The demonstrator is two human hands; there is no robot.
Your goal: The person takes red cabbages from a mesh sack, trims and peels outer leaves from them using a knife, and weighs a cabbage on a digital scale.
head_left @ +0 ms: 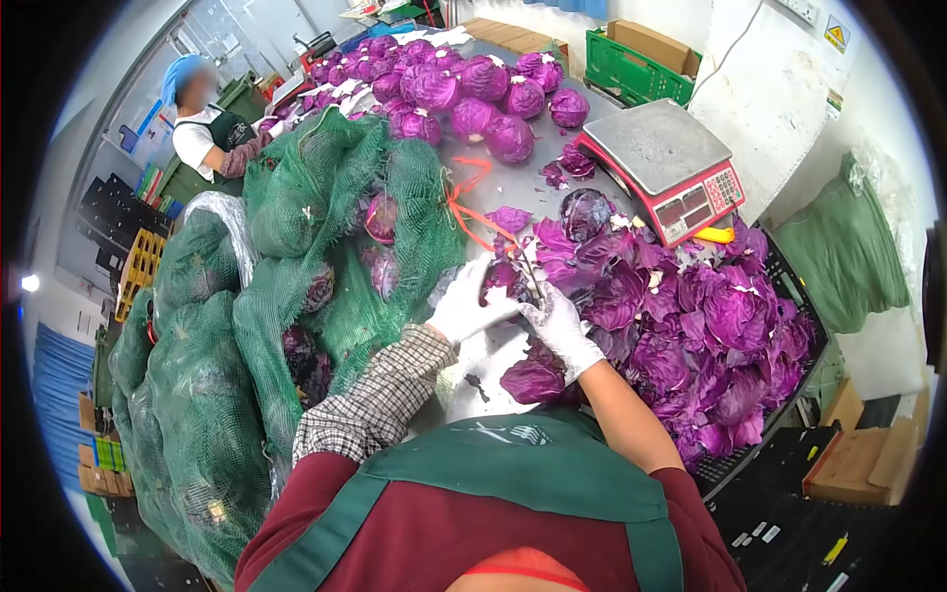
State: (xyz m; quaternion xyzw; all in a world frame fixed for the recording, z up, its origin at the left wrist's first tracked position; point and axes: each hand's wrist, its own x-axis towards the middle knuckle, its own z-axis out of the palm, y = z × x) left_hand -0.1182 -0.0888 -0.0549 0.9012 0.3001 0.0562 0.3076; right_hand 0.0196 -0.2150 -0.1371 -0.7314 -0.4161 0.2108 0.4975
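Observation:
My left hand (470,306), in a white glove, is closed around the side of a red cabbage (501,279) held just above the table. My right hand (560,328), also gloved, grips a knife (534,274); its thin blade points away from me beside the cabbage, and the handle is mostly hidden in the fingers. Close below the hands lies another piece of red cabbage (534,375). To the right is a big heap of loose purple cabbage leaves (659,345). An orange-red tie (472,204) lies just beyond my hands, at the mouth of a green net sack.
Green net sacks (212,424) of cabbages crowd the left side. Red cabbages (483,79) are piled at the back. A red-framed scale (659,148) stands right, beyond the leaf heap. A black crate (811,340) edges the leaves. A co-worker (212,133) stands at far left.

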